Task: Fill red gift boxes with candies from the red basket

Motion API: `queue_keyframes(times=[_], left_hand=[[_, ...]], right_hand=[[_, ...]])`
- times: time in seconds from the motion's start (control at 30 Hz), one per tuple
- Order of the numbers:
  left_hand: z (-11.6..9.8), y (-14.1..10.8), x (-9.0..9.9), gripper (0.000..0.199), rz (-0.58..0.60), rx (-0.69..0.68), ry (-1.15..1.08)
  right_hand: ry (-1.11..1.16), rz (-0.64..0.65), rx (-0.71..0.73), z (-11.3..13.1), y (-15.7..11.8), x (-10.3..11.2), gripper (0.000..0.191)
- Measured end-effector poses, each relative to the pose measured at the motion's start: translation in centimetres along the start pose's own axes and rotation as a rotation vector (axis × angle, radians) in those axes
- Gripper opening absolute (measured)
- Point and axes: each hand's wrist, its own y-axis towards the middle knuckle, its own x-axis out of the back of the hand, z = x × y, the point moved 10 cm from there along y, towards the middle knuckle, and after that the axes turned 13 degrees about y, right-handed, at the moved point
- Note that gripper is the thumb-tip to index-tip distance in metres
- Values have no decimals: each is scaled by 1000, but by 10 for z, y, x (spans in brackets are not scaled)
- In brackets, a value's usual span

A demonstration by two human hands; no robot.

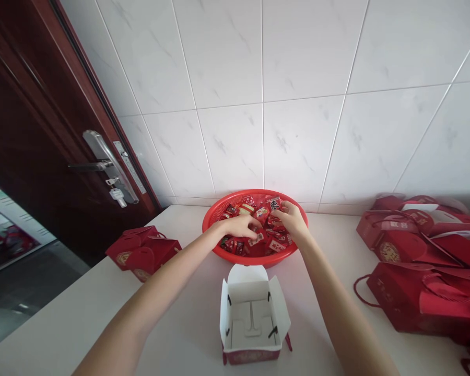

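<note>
Packets [261, 214]: in the basket [206, 224], beneath and between the hands.
Left hand [238, 226]: fingers curled over packets; cannot tell if clamped.
Right hand [293, 219]: fingertips at a packet; grip unclear.
Hands: apparently picking; lifting needs fingertips closed on a packet.
Box [253, 295]: open, just nearer than the basket.

White marbled tiles with pale joints cover the wall [231, 62] behind the white worktop [172, 318]. Left of the worktop stands a dark red-brown door [35, 104] with a metal handle [90, 166] and hanging keys [118, 196]; below the door, grey floor [27, 297] catches soft light.
</note>
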Motion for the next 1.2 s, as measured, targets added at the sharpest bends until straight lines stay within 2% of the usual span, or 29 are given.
queue_keyframes(times=[0.13, 0.27, 0.47, 0.7, 0.97, 1.2], left_hand=[[8, -2, 16, 32, -137, 17, -267], [8, -4, 24, 24, -213, -9, -387], [21, -5, 35, 48, -349, 44, -419], [19, -9, 45, 59, -454, -24, -443], [19, -8, 48, 66, -499, -72, -427], [16, -10, 48, 66, -487, -66, -422]], right_hand=[[14, -1, -4, 1, -1, -1, 20], [20, 3, -12, 1, -1, -1, 20], [31, -3, -26, -2, -1, 0, 21], [43, -3, -14, -3, 0, 1, 20], [52, -1, -15, -3, 1, 0, 19], [68, -10, -21, 0, -1, -1, 18]])
